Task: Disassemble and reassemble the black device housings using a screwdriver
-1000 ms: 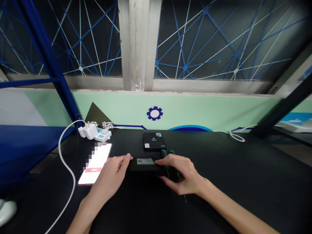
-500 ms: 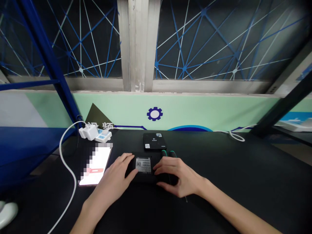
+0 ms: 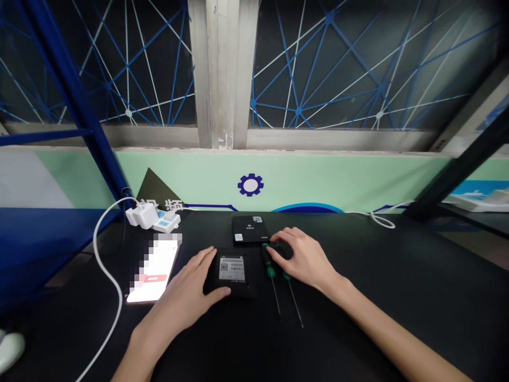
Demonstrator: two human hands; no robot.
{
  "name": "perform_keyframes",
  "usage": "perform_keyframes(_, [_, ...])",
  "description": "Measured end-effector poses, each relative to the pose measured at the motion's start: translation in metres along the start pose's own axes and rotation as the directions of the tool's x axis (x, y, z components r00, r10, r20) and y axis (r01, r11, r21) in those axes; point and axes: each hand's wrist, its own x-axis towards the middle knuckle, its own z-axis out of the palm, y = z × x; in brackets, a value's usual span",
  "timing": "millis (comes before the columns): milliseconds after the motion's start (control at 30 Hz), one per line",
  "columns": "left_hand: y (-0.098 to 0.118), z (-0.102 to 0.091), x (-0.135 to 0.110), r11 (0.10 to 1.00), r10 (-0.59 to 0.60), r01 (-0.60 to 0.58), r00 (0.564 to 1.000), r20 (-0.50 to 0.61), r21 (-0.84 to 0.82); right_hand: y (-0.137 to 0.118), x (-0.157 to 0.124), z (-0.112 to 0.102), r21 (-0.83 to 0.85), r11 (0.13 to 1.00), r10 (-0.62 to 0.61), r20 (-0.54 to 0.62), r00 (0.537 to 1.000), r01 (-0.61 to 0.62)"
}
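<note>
A flat black box [image 3: 247, 286] with a white printed label [image 3: 232, 269] lies on the dark table in front of me. My left hand [image 3: 194, 281] rests along its left side, fingers and thumb spread, the thumb by the near edge. To the right of the box lie two screwdrivers with black-and-green handles, a left one [image 3: 271, 269] and a right one [image 3: 293, 297], their shafts toward me. My right hand [image 3: 298, 257] is over their handles with thumb and fingers apart. It partly hides the right screwdriver's handle, so contact there is unclear.
A second flat black box [image 3: 249, 229] with small stickers sits just behind. On the left are a lit phone or tablet screen [image 3: 157, 270], a white power strip with plugs [image 3: 165, 221], a white cable [image 3: 115, 276] and a white mouse [image 3: 11, 347]. Another white cable [image 3: 384, 220] lies back right.
My right hand has moved from the labelled box's right edge, back and right, to the screwdriver handles. Both screwdrivers now show more fully. My left hand stays beside the box, its thumb slightly lower.
</note>
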Motion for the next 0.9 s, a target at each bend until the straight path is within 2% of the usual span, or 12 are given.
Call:
perform_keyframes(333, [0.0055,-0.0056,-0.0044,0.999,-0.011,0.009,0.998,0.058,0.033,0.0022,0.0,-0.0055,-0.075,0.983,0.176,0.132,0.975,-0.167])
perform_keyframes(500, [0.0073,-0.007,-0.005,0.999,-0.038,0.035,0.993,0.112,0.035,0.0004,-0.0003,-0.0082,-0.097,0.967,0.254,0.253,0.934,-0.237])
perform_keyframes(600, [0.0098,-0.0085,-0.0045,0.998,-0.055,0.051,0.99,0.128,0.03,-0.0009,0.0002,-0.0071,-0.051,0.963,0.266,0.3,0.916,-0.263])
perform_keyframes(733, [0.0103,-0.0088,-0.0032,0.998,-0.06,0.057,0.988,0.139,0.025,0.0,0.0017,-0.0048,0.037,0.955,0.268,0.305,0.914,-0.293])
perform_keyframes(900, [0.0115,-0.0094,-0.0019,0.998,-0.055,0.055,0.992,0.109,0.006,0.0035,0.0034,-0.0036,0.158,0.946,0.238,0.248,0.939,-0.282])
